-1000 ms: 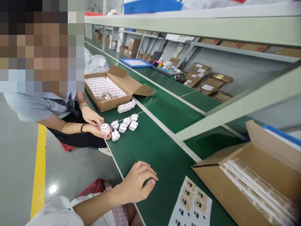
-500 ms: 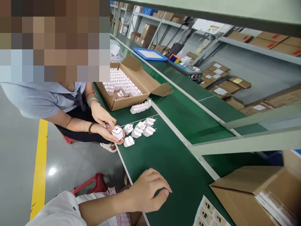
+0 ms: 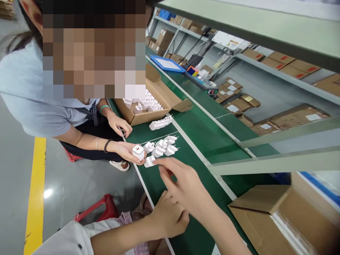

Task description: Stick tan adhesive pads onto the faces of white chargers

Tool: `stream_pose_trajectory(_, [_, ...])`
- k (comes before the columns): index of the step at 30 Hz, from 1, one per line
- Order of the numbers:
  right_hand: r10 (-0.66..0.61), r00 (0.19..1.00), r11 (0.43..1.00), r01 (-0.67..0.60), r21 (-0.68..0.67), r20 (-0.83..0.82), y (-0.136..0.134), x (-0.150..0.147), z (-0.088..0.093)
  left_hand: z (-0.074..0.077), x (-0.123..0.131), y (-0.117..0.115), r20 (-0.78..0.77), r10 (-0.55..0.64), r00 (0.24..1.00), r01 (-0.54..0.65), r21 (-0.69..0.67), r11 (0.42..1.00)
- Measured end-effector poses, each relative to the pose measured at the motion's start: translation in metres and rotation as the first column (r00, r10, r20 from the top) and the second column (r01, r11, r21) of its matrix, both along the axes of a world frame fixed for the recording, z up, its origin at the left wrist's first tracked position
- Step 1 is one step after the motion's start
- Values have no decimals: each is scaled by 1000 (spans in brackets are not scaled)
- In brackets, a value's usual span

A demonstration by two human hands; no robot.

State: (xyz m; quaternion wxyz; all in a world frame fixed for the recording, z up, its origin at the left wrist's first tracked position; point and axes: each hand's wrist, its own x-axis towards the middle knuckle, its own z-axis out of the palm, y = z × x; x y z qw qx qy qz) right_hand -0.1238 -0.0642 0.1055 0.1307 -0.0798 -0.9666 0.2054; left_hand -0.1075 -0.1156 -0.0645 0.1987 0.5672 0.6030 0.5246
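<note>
My right hand (image 3: 183, 179) reaches across from the lower right, its index finger stretched out and the thumb apart from it. That fingertip meets the edge of a white plug charger (image 3: 149, 161) on the green table; whether it touches cannot be told. Below and partly behind it, my left hand (image 3: 168, 216) rests near the table edge, fingers curled in and nothing visible in them. Several more white chargers (image 3: 158, 151) lie grouped just beyond. A co-worker's hand (image 3: 127, 150) holds another white charger (image 3: 138, 152) on its palm, port side up. The co-worker's other hand (image 3: 119, 124) is at the table edge.
An open carton (image 3: 148, 115) of white chargers stands at the back, with a row of chargers (image 3: 160, 123) before it. At the lower right is an open cardboard box (image 3: 260, 202). A metal frame bar (image 3: 247, 163) crosses the right side. A red stool (image 3: 106, 205) stands below the table.
My right hand has come into view and reached to the nearest charger. My left hand's fingers have curled closer. The co-worker's other hand has drawn back from the held charger.
</note>
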Motion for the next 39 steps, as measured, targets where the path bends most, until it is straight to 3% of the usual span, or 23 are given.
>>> stream_pose_trajectory(4, [70,959,997,-75,9,274,13,-68,5,-3,-2,-1,14,11,1000,-10,-51,999])
stream_pose_trajectory(8, [62,911,987,-117,111,408,17,-92,0,-5,-3,-2,4,17,1000,-16,-73,997])
stream_pose_trajectory(14, [54,866,983,-132,125,497,12,-99,0,-8,-1,-1,11,19,1000,-18,-79,997])
stream_pose_trajectory(22, [-60,826,974,-76,215,560,12,-100,5,-11,1,-1,32,10,999,-8,-82,997])
stream_pose_trajectory(39, [-69,772,973,-87,213,632,4,-97,14,-4,1,-2,44,32,999,-28,-85,996])
